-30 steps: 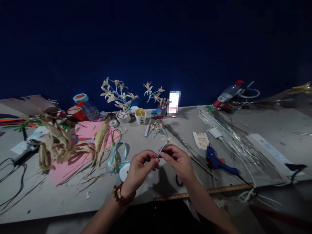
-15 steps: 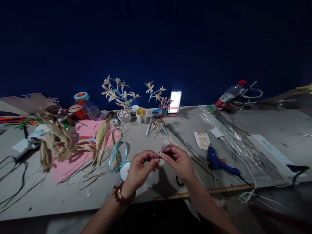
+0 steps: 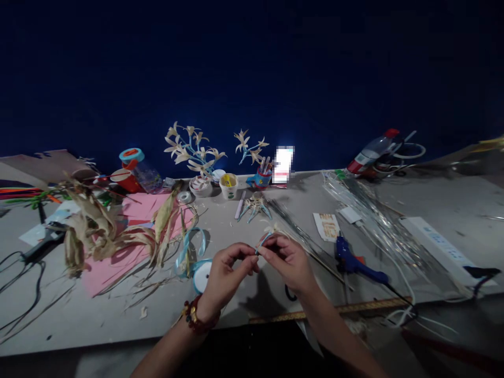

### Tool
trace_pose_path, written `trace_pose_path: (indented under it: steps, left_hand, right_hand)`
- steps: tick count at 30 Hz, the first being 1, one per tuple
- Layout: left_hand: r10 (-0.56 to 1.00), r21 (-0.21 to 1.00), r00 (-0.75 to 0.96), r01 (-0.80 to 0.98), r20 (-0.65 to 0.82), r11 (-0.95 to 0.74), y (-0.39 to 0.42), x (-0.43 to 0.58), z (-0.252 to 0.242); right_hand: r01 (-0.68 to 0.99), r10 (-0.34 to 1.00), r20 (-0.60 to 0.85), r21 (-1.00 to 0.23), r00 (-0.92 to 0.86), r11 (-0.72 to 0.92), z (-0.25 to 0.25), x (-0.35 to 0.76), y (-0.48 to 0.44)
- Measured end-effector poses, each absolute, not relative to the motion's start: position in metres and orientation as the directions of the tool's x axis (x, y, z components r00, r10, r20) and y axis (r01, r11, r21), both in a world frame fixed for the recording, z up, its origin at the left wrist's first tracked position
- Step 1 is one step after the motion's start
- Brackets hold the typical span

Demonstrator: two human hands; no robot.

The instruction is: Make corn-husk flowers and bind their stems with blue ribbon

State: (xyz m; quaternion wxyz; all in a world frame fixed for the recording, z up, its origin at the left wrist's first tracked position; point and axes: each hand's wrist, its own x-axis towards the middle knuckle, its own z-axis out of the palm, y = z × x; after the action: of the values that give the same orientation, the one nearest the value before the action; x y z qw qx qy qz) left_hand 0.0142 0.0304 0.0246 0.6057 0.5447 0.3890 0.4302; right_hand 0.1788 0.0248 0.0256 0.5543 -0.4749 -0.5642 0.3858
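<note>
Between my two hands is a small husk flower [image 3: 269, 229] with a thin blue-wrapped stem. My right hand [image 3: 286, 261] is closed on it, the stem pinched between thumb and fingertips. At the stem's lower end, the closed fingertips of my left hand [image 3: 233, 270] meet those of the right; what exactly they grip is hidden. A roll of light blue ribbon [image 3: 200, 277] lies just left of my left hand. Farther back on the table rest several finished husk flowers [image 3: 255, 205] with blue stems.
Dried corn husks [image 3: 94, 226] and pink paper [image 3: 108, 270] spread over the left side. A blue glue gun [image 3: 360, 268] lies to the right, near bundled wires [image 3: 378, 220]. Cups, flower sprigs [image 3: 192, 149] and a lit phone [image 3: 282, 164] line the back. A ruler [image 3: 378, 305] follows the front edge.
Both hands stay in nearly the same place, with only slight shifts of the fingers around the blue stem. Nothing else on the table has moved.
</note>
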Motion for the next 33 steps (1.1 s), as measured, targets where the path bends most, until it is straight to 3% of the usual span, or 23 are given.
trace_pose_path:
  steps: [19,33]
  left_hand:
    - [0.955,0.994,0.295,-0.105,0.016,0.015,0.032,0.016,0.01]
    - [0.953,0.992,0.302,-0.127,0.024,0.015,0.029,0.02,0.011]
  right_hand:
    - [0.176,0.962,0.271,-0.948,0.02,0.264,0.018,0.178,0.026]
    - [0.132,0.959,0.284,-0.952,0.028,0.278,0.013,0.181,0.026]
